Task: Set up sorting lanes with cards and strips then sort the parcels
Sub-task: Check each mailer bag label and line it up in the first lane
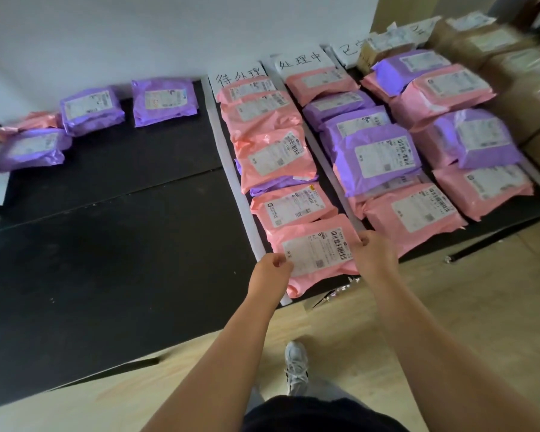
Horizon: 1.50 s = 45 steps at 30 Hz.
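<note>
Parcel (312, 254) at table (106, 244) edge, left hand (270, 269), right hand (374, 251) pinching

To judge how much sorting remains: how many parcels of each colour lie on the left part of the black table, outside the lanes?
Purple parcels: 3
Pink parcel: 1
Total: 4
</note>
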Each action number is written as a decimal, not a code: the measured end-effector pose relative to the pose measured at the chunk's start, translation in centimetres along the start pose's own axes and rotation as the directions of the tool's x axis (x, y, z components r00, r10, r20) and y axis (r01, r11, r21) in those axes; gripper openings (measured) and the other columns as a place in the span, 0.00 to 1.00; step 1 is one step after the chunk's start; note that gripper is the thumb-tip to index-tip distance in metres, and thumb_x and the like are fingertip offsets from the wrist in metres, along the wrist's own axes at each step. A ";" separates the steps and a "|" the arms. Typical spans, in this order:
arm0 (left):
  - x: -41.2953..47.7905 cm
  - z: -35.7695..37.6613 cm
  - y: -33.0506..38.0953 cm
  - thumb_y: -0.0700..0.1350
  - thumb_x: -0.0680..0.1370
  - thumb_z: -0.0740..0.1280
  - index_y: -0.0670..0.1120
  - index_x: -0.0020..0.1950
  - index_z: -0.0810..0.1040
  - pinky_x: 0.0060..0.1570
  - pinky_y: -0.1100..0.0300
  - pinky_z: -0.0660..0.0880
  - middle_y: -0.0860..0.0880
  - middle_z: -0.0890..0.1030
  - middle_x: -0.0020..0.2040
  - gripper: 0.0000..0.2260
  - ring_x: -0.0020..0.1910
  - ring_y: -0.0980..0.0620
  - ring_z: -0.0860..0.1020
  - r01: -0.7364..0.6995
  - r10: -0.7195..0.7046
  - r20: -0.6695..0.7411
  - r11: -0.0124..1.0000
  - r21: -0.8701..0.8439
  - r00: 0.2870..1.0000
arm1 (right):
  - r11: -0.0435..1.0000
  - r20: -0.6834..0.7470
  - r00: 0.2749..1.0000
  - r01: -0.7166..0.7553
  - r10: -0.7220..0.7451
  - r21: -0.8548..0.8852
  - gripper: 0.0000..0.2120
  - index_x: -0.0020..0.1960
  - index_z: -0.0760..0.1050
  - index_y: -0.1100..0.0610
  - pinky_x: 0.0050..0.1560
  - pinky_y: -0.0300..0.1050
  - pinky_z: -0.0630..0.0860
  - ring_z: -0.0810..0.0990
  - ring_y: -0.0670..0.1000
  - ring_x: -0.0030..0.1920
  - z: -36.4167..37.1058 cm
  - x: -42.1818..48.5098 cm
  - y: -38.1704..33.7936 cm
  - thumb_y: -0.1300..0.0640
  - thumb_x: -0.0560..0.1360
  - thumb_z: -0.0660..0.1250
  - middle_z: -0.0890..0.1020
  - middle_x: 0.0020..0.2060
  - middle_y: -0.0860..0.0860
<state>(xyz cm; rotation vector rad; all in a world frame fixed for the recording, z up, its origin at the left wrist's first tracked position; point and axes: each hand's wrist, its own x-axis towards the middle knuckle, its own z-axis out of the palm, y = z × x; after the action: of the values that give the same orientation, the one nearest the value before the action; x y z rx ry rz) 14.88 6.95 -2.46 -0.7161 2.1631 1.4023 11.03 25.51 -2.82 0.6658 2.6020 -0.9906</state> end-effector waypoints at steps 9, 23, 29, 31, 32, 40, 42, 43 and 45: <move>0.5 0.2 -0.7 0.44 0.83 0.60 0.45 0.73 0.71 0.28 0.74 0.67 0.47 0.76 0.67 0.18 0.37 0.62 0.70 -0.056 0.047 0.069 0.990 0.133 0.997 | 0.996 0.138 0.990 0.052 -0.041 -0.078 0.08 0.60 0.73 0.54 0.57 0.58 0.78 0.82 0.56 0.51 1.0 -0.1 0.5 0.56 0.81 0.63 0.82 0.53 0.52; 1.0 -8.0 1.1 0.46 0.81 0.66 0.53 0.75 0.67 0.45 0.68 0.69 0.50 0.70 0.74 0.23 0.66 0.50 0.75 -0.104 0.104 -0.270 0.995 0.014 0.957 | 0.937 -0.060 0.942 0.335 -0.331 0.095 0.16 0.68 0.75 0.56 0.47 0.49 0.76 0.79 0.54 0.49 1.8 -0.5 -7.0 0.61 0.81 0.62 0.79 0.61 0.56; 2.3 -16.3 0.9 0.44 0.81 0.67 0.54 0.76 0.67 0.43 0.68 0.70 0.51 0.72 0.72 0.24 0.66 0.51 0.75 -0.142 0.105 -0.343 0.986 -0.085 0.934 | 0.884 -0.094 0.880 0.468 -0.465 0.003 0.11 0.60 0.79 0.56 0.50 0.38 0.67 0.76 0.48 0.50 6.2 -1.9 -14.9 0.61 0.80 0.64 0.80 0.55 0.52; 3.0 -19.7 0.6 0.45 0.81 0.67 0.54 0.76 0.67 0.41 0.69 0.69 0.51 0.72 0.72 0.23 0.66 0.53 0.75 -0.175 0.132 -0.358 0.980 -0.090 0.924 | 0.869 -0.092 0.866 0.494 -0.491 0.015 0.10 0.60 0.79 0.54 0.46 0.35 0.69 0.75 0.46 0.46 8.1 -2.3 -17.6 0.61 0.80 0.65 0.81 0.53 0.52; 3.5 -21.4 0.4 0.45 0.81 0.67 0.54 0.75 0.68 0.39 0.70 0.69 0.51 0.72 0.72 0.23 0.65 0.53 0.75 -0.189 0.145 -0.367 0.978 -0.087 0.919 | 0.861 -0.090 0.858 0.508 -0.506 0.005 0.10 0.60 0.78 0.54 0.47 0.35 0.71 0.77 0.46 0.47 9.0 -2.6 -19.0 0.60 0.80 0.65 0.81 0.54 0.52; 9.3 -33.2 -0.6 0.47 0.79 0.67 0.56 0.73 0.70 0.50 0.62 0.71 0.52 0.75 0.69 0.22 0.61 0.56 0.75 -0.229 0.210 -0.374 0.973 -0.008 0.904 | 0.836 -0.052 0.834 0.549 -0.549 -0.017 0.15 0.66 0.77 0.56 0.62 0.43 0.73 0.79 0.52 0.62 16.0 -3.5 -28.5 0.61 0.79 0.67 0.80 0.61 0.52; 11.1 -35.0 -0.3 0.47 0.79 0.67 0.55 0.74 0.70 0.49 0.62 0.70 0.53 0.74 0.69 0.22 0.61 0.56 0.75 -0.231 0.223 -0.359 0.973 0.023 0.906 | 0.839 -0.057 0.838 0.543 -0.543 -0.012 0.16 0.66 0.77 0.56 0.63 0.45 0.74 0.78 0.52 0.62 17.1 -3.0 -30.3 0.61 0.79 0.67 0.80 0.62 0.52; 12.1 -35.7 0.0 0.47 0.80 0.67 0.55 0.74 0.70 0.48 0.63 0.70 0.53 0.73 0.70 0.23 0.62 0.56 0.75 -0.230 0.230 -0.351 0.972 0.041 0.908 | 0.843 -0.052 0.842 0.538 -0.538 -0.018 0.17 0.67 0.76 0.56 0.64 0.46 0.74 0.78 0.52 0.62 17.5 -2.6 -31.2 0.61 0.79 0.66 0.80 0.63 0.52; 14.1 -37.0 0.6 0.47 0.80 0.67 0.55 0.74 0.69 0.42 0.65 0.70 0.52 0.72 0.71 0.23 0.60 0.56 0.75 -0.229 0.239 -0.337 0.971 0.070 0.911 | 0.850 -0.036 0.850 0.525 -0.526 -0.040 0.18 0.69 0.75 0.56 0.65 0.49 0.75 0.78 0.52 0.63 18.1 -1.5 -32.9 0.60 0.80 0.66 0.79 0.64 0.53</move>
<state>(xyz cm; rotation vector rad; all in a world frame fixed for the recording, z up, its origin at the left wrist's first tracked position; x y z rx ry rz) 0.19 -29.38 2.92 -0.7567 2.6107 1.4452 -2.79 -9.01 2.80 -0.0574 2.9008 -1.0815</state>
